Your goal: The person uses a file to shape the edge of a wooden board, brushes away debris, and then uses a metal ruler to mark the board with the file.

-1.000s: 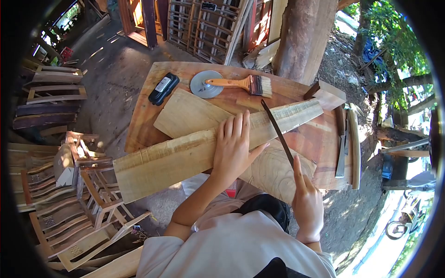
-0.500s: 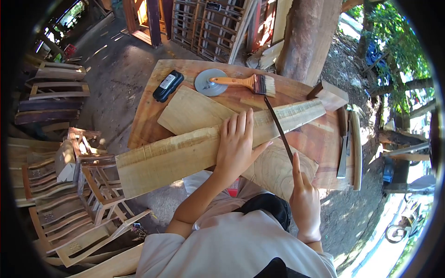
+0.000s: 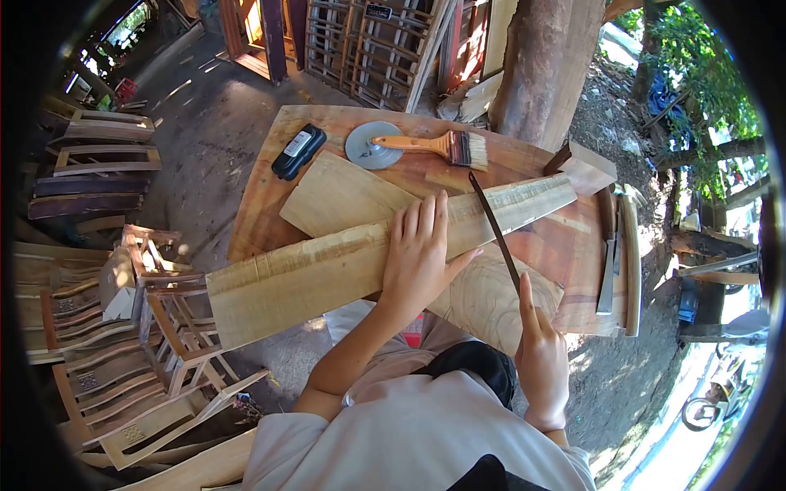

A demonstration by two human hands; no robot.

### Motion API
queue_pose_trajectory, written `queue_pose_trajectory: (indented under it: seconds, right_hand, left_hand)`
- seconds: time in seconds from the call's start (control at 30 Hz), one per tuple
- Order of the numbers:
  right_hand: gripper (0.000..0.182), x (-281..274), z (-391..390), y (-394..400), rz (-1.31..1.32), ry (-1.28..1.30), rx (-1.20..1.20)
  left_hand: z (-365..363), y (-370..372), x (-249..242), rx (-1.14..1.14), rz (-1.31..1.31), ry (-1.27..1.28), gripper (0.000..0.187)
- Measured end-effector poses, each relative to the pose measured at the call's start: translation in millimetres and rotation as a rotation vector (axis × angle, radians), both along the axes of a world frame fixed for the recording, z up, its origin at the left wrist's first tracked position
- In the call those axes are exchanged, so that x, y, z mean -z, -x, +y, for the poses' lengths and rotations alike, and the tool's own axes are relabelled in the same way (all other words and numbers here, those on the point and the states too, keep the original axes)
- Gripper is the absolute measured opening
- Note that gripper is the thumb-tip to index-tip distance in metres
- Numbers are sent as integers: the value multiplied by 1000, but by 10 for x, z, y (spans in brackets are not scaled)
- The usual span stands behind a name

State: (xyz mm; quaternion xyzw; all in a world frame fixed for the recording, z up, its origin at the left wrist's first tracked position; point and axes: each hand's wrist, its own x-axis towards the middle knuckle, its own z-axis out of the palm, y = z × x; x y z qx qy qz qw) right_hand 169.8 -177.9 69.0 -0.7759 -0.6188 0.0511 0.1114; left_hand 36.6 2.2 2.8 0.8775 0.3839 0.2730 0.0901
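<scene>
Little has moved since the earlier frame: the whole view slides slightly to the right, while hands, wood and tool keep their places relative to one another. Broadest of all is the reddish-brown polished wooden counter [image 3: 258,221], carrying everything else. Across it slants a long, pale, straight-sided wooden board [image 3: 344,263], its left end overhanging the counter, its right end at or almost against a thick brown wooden block [image 3: 591,170], which probably serves as a stop. Beneath, crossing at an angle, lies a shorter tan grained board [image 3: 495,300], seemingly a packing piece that lifts the upper one.

Bent at the elbow, the left arm reaches forward; its hand [image 3: 419,250] lies palm down on the long board, fingers together over the rough far edge, thumb splayed right. That grip is spread rather than clenched, apparently pressing to steady the wood. Held low at the near side, the right hand [image 3: 542,356] closes its grip around the lower end of a long, thin, dark blade-like tool [image 3: 496,229], index finger straight along it, likely for guidance. The tool slants over the long board; whether it touches is unclear.

Along the far side, seemingly parked clear of the hands, sit an orange-handled bristle brush [image 3: 438,146], its handle over a round grey disc [image 3: 368,157], and a small black oblong case [image 3: 299,153].
</scene>
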Motion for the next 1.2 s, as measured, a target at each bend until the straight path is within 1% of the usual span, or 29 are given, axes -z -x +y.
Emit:
queue_pose_trajectory:
  seconds: [0.07, 0.17, 0.23, 0.27, 0.4, 0.47, 0.57, 0.67, 0.7, 0.77, 0.8, 0.93, 1.0, 1.03, 1.1, 1.13, 1.2]
  right_hand:
    - [87, 5, 10, 25, 15, 17, 30]
    - [86, 140, 320, -2, -24, -2, 26]
    - [85, 351, 582, -101, -48, -151, -30]
    - [85, 324, 643, -115, -26, -140, -32]
    - [87, 179, 477, -80, -50, -146, -63]
    - [88, 61, 250, -7, 18, -68, -15]
    - [89, 37, 83, 34, 20, -35, 6]
    - [88, 31, 256, 35, 29, -22, 26]
    - [88, 89, 363, 10, 30, -24, 27]
    - [88, 284, 619, -59, 31, -129, 1]
    - [87, 305, 702, -68, 34, -92, 19]
    - [87, 184, 514, -70, 52, -111, -18]
    - [89, 69, 263, -33, 139, -20, 54]
    - [89, 61, 200, -26, 136, -21, 53]
    - [91, 56, 112, -11, 183, -122, 32]
    - [91, 52, 119, -11, 184, -124, 41]
    - [92, 29, 206, -28, 135, -19, 63]
  left_hand:
    - [2, 0, 4, 8, 10, -13, 91]
    - [4, -1, 30, 10, 16, -40, 92]
    - [3, 2, 35, 3, 10, -54, 92]
    - [1, -1, 35, -1, 5, -51, 92]
    - [1, 1, 3, 5, -15, -1, 93]
    - [-3, 8, -4, -2, -5, -3, 93]
    - [-6, -2, 3, -4, 25, -10, 93]
    - [-8, -2, 2, -5, 53, -22, 93]
    - [-8, -2, -1, -12, 56, -29, 93]
    - [-13, -4, 9, -17, 50, -41, 93]
    - [-16, -5, 16, -21, 45, -51, 93]
    - [-11, 9, 30, -25, 33, -99, 92]
    - [-11, 7, 23, -19, 27, -84, 92]
    - [-9, 1, 22, -19, 24, -85, 92]
    - [-8, -2, 19, -13, 25, -79, 91]
    - [-9, -3, 18, -4, 26, -80, 91]
    - [-11, -6, 21, -21, 47, -106, 91]
